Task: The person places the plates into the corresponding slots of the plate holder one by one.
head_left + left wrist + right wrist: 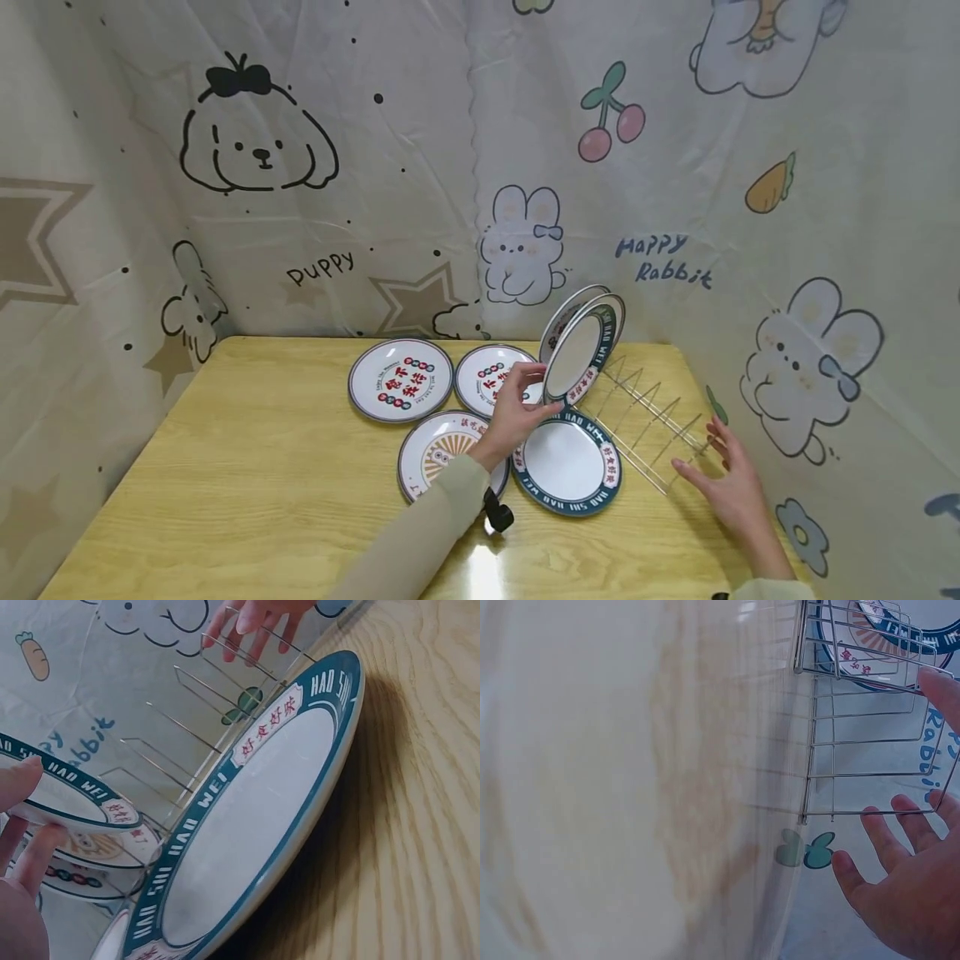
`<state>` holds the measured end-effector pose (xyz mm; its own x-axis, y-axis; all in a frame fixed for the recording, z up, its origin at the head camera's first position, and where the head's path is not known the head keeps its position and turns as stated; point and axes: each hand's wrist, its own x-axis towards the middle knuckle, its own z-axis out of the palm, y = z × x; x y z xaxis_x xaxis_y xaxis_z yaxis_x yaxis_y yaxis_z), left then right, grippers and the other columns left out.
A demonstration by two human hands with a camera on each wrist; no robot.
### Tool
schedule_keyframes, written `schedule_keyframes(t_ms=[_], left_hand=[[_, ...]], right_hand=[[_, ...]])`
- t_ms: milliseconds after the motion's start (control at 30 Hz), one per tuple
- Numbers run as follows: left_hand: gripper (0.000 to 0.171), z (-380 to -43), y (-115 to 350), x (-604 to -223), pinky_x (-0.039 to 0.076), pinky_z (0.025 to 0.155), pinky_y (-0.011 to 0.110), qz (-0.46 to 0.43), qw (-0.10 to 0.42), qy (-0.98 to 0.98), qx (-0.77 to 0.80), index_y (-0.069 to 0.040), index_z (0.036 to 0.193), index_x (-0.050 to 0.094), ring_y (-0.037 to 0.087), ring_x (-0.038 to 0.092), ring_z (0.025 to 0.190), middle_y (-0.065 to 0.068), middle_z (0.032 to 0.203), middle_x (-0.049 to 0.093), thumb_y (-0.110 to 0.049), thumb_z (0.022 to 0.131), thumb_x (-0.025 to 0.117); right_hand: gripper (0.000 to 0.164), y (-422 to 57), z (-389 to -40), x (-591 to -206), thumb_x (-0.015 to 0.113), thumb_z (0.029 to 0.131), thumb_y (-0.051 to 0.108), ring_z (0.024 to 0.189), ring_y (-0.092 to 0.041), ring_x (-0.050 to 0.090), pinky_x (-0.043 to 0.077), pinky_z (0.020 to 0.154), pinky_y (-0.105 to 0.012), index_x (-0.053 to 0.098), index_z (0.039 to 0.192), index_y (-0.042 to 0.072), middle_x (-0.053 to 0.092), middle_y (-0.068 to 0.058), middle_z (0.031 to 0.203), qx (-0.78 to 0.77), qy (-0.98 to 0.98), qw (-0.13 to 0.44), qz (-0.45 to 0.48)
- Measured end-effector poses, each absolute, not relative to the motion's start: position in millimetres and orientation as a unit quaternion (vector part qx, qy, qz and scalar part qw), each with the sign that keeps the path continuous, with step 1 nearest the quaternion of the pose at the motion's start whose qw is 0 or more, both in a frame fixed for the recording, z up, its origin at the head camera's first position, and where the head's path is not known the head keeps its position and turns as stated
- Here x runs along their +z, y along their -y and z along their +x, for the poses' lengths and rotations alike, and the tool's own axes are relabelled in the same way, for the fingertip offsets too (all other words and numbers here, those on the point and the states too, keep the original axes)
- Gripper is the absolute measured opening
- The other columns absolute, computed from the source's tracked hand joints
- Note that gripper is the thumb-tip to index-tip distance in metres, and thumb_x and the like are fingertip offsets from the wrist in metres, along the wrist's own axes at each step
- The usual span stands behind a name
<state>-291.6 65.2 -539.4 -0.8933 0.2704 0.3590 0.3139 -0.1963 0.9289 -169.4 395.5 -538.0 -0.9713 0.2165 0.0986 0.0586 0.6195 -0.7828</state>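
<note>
My left hand [513,417] pinches the lower edge of a green-rimmed plate [576,358], thumb on one side and fingers on the other. This plate stands tilted at the far end of a wire dish rack [660,414]. Behind it, two more plates stand upright in the rack; in the left wrist view one shows a fan pattern [112,847]. My right hand [731,492] is at the rack's near end, thumb and fingers spread, fingertips at the end wire [900,812]. A second green-rimmed plate [567,467] lies flat below the left hand.
Two plates with red lettering, one at the left [401,381] and one beside it [491,379], lie flat on the wooden table [247,467]. A fan-patterned plate [442,454] lies partly under the left forearm. A printed curtain [420,167] hangs behind the table and along its right side.
</note>
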Motion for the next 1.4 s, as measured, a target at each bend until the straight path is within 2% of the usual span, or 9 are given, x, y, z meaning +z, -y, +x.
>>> schedule_keyframes(t_ms=[167,500,633,767,867,967,1167,1400], left_hand=[[0.060,-291.3,-75.1,-546.5,0.064,0.093,0.032,-0.226,0.010,0.625,-0.747,-0.011,0.137,0.052,0.031,0.055,0.135,0.013,0.144,0.057,0.008,0.085,0.077],[0.049,-297.5,-86.9,-549.1,0.062,0.095,0.028,-0.221,0.049,0.654,-0.722,-0.009,0.132,0.060,0.025,0.058,0.127,0.011,0.135,0.062,0.009,0.089,0.073],[0.050,-297.0,-89.3,-546.5,0.061,0.099,0.033,-0.216,0.046,0.663,-0.715,-0.013,0.134,0.061,0.022,0.059,0.127,0.007,0.137,0.064,0.005,0.090,0.073],[0.051,-296.8,-93.8,-545.6,0.053,0.111,0.041,-0.207,0.058,0.680,-0.701,-0.018,0.135,0.063,0.018,0.063,0.125,0.001,0.136,0.067,-0.001,0.090,0.076],[0.050,-297.7,-98.1,-545.5,0.047,0.116,0.044,-0.200,0.073,0.692,-0.690,-0.020,0.135,0.065,0.017,0.066,0.122,-0.001,0.134,0.069,-0.006,0.089,0.078],[0.048,-298.9,-101.7,-546.4,0.052,0.112,0.044,-0.181,0.082,0.697,-0.688,-0.020,0.134,0.066,0.017,0.068,0.118,0.000,0.132,0.071,-0.007,0.090,0.079],[0.048,-300.0,-107.3,-544.9,0.063,0.095,0.035,-0.130,0.090,0.705,-0.692,-0.021,0.133,0.068,0.019,0.070,0.111,0.003,0.127,0.073,-0.004,0.089,0.078],[0.047,-302.5,-117.8,-542.4,0.063,0.093,0.031,-0.104,0.102,0.719,-0.680,-0.018,0.127,0.071,0.022,0.075,0.105,0.006,0.124,0.075,0.002,0.086,0.080]], right_hand=[[0.115,-395.4,-166.5,-538.5,0.085,0.087,0.031,0.148,-0.056,0.029,0.023,0.120,-0.075,0.003,0.167,0.022,0.020,-0.025,0.169,0.426,0.897,0.089,-0.080],[0.113,-395.1,-167.3,-536.2,0.083,0.089,0.032,0.147,-0.057,0.029,0.023,0.120,-0.076,0.003,0.168,0.022,0.020,-0.026,0.169,0.418,0.900,0.092,-0.081],[0.113,-395.4,-167.0,-535.3,0.083,0.089,0.031,0.147,-0.056,0.030,0.023,0.120,-0.075,0.003,0.168,0.020,0.020,-0.027,0.168,0.415,0.901,0.090,-0.082],[0.113,-395.7,-167.1,-535.7,0.083,0.089,0.031,0.146,-0.058,0.030,0.024,0.119,-0.075,0.003,0.167,0.015,0.020,-0.029,0.168,0.413,0.902,0.090,-0.081],[0.113,-395.9,-167.3,-536.5,0.083,0.089,0.032,0.145,-0.058,0.030,0.024,0.119,-0.076,0.004,0.167,0.014,0.021,-0.029,0.167,0.413,0.903,0.091,-0.081],[0.113,-395.5,-167.2,-536.8,0.083,0.089,0.032,0.146,-0.057,0.030,0.024,0.120,-0.075,0.004,0.167,0.016,0.021,-0.028,0.168,0.413,0.902,0.090,-0.084],[0.113,-393.6,-167.4,-535.0,0.084,0.088,0.030,0.147,-0.057,0.030,0.023,0.120,-0.075,0.004,0.168,0.018,0.020,-0.027,0.168,0.415,0.901,0.092,-0.086],[0.114,-392.4,-167.8,-537.6,0.084,0.088,0.030,0.147,-0.056,0.030,0.023,0.119,-0.076,0.004,0.168,0.019,0.021,-0.026,0.169,0.421,0.899,0.092,-0.083]])
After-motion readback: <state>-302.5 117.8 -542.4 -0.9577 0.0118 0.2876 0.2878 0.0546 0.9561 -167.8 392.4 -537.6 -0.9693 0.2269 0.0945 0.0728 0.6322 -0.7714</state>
